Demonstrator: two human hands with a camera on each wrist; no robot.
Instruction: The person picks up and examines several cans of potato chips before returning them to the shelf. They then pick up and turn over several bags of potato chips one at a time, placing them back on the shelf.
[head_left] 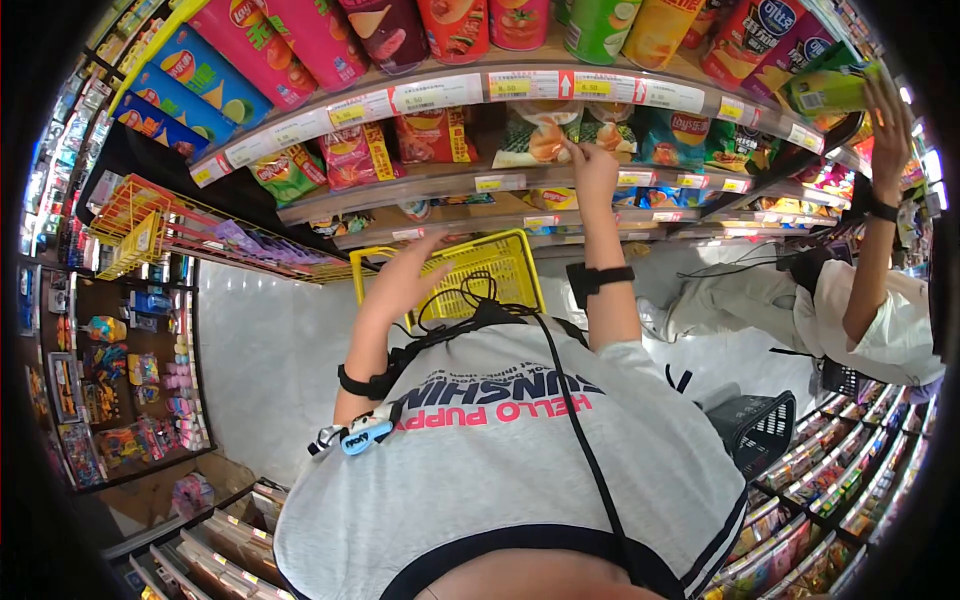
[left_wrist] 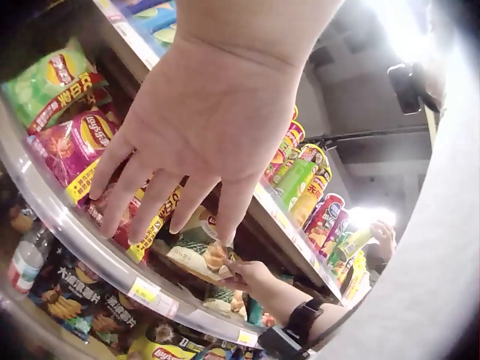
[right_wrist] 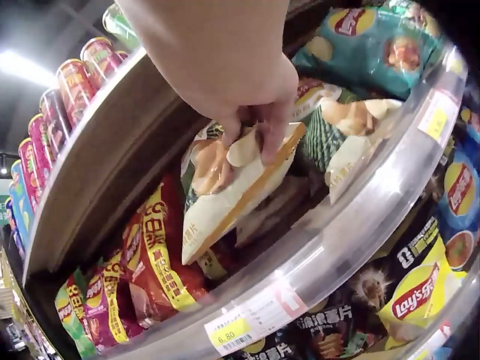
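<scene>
My right hand (head_left: 595, 175) reaches into the snack shelf and pinches a cream-and-green bag of chips (right_wrist: 206, 221) by its edge, thumb and fingers at the printed chip picture. The bag tilts over the shelf's clear front lip (right_wrist: 337, 247). Beside it lies a similar cream-and-green bag (right_wrist: 349, 139), and red chip bags (right_wrist: 161, 255) stand on its other side. My left hand (left_wrist: 214, 112) holds nothing; its fingers are spread before the shelf in the left wrist view. From the head view, that hand (head_left: 400, 285) is above the yellow basket's left side.
Chip canisters (head_left: 455, 30) line the shelf above. Below my hands is a yellow shopping basket (head_left: 535, 275). At right another person (head_left: 870, 320) raises a green canister (head_left: 825, 92). A black basket (head_left: 755, 430) stands near my right side, and a yellow wire rack (head_left: 130, 235) at left.
</scene>
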